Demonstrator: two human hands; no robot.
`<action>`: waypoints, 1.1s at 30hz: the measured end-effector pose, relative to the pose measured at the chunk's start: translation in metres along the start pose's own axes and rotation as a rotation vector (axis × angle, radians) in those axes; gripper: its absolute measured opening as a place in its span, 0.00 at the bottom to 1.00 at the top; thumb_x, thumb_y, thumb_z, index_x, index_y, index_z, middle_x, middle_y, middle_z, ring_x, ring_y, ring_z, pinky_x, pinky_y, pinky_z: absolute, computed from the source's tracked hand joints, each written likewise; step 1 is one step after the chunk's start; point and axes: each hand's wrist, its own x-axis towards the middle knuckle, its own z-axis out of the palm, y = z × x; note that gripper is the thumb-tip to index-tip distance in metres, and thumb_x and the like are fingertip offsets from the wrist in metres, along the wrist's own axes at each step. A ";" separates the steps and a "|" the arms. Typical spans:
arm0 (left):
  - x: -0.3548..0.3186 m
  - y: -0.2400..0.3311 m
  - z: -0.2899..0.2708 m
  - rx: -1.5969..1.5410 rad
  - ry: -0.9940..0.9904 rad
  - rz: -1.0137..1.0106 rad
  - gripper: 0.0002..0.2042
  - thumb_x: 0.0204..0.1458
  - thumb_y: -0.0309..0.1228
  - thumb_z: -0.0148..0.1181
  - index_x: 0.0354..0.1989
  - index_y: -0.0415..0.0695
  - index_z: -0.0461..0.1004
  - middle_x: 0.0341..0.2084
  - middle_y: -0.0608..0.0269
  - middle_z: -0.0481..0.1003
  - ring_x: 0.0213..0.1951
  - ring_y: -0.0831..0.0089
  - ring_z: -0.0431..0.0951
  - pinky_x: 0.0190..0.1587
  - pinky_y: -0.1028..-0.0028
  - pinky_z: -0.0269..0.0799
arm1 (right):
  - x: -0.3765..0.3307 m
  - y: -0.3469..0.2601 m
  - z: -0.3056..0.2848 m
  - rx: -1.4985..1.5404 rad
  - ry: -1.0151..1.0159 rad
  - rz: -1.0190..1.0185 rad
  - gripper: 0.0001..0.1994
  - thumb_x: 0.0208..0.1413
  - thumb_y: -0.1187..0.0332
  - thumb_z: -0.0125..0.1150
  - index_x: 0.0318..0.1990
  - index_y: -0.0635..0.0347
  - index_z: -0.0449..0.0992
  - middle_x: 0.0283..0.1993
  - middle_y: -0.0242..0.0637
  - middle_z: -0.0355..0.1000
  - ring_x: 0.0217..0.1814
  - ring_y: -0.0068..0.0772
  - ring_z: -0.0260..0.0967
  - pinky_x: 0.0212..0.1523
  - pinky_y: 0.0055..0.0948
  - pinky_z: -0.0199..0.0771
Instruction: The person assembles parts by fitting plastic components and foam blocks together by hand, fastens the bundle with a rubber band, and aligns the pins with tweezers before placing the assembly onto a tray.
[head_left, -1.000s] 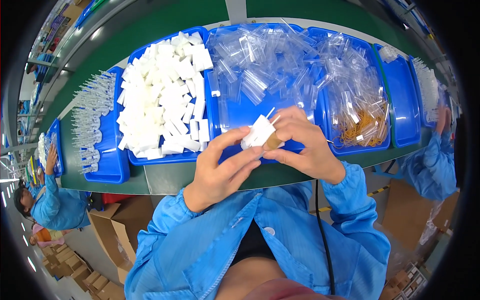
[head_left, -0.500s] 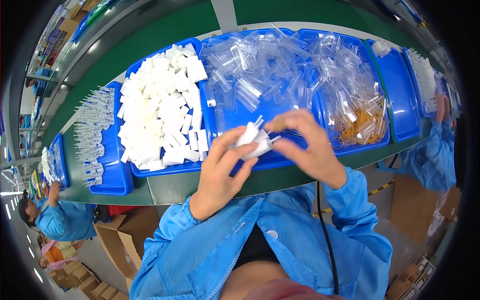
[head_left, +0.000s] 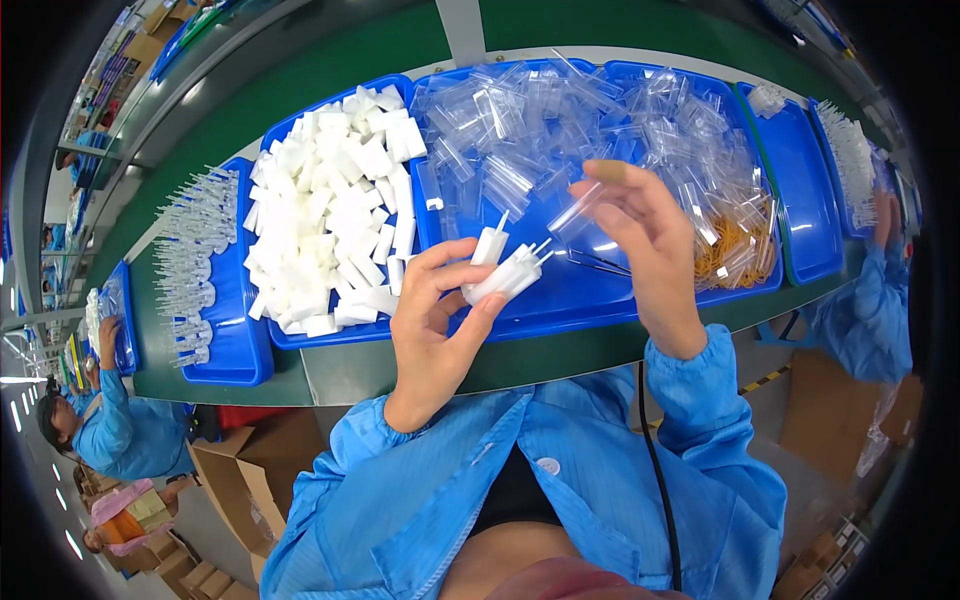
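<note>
My left hand [head_left: 440,318] is closed around several white foam pieces [head_left: 512,276] with thin pale rods sticking out of their upper ends. One foam piece [head_left: 489,246] stands a little apart from the others between the fingers. To the right, my right hand [head_left: 645,235] pinches a clear plastic tube [head_left: 577,211] between thumb and fingers. A tan wrap covers one of its fingertips. The tube slants down toward the foam pieces without touching them. Below it, dark tweezers [head_left: 598,262] lie in the blue tray [head_left: 500,325].
White foam blocks [head_left: 330,200] fill the tray at left; clear tubes [head_left: 500,115] pile up behind my hands. Orange rubber bands [head_left: 740,245] lie at right. Pale thin-stemmed parts [head_left: 190,260] stand at far left. Co-workers in blue [head_left: 130,430] sit on both sides.
My right hand has moved up and right, away from the foam pieces, and now holds a clear tube. My left hand has spread one foam piece from the others.
</note>
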 end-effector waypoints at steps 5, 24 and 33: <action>0.000 0.002 0.008 -0.071 -0.003 -0.019 0.11 0.53 0.17 0.63 0.45 0.36 0.75 0.55 0.53 0.65 0.52 0.64 0.76 0.48 0.70 0.81 | -0.011 -0.010 0.012 0.252 0.049 0.000 0.16 0.62 0.72 0.54 0.56 0.68 0.69 0.49 0.45 0.74 0.49 0.28 0.73 0.53 0.27 0.71; -0.008 -0.002 0.014 -0.025 0.052 -0.068 0.10 0.55 0.21 0.63 0.45 0.40 0.78 0.54 0.55 0.66 0.50 0.68 0.75 0.45 0.75 0.77 | -0.021 0.022 0.025 0.187 -0.063 -0.152 0.18 0.56 0.76 0.64 0.53 0.66 0.68 0.50 0.43 0.73 0.46 0.28 0.75 0.51 0.28 0.73; -0.005 -0.003 0.016 0.127 0.081 0.044 0.10 0.51 0.23 0.67 0.43 0.41 0.80 0.52 0.57 0.69 0.49 0.69 0.76 0.48 0.74 0.74 | -0.013 0.006 0.022 0.155 -0.206 0.011 0.17 0.56 0.76 0.64 0.52 0.65 0.69 0.49 0.41 0.72 0.46 0.27 0.75 0.49 0.26 0.74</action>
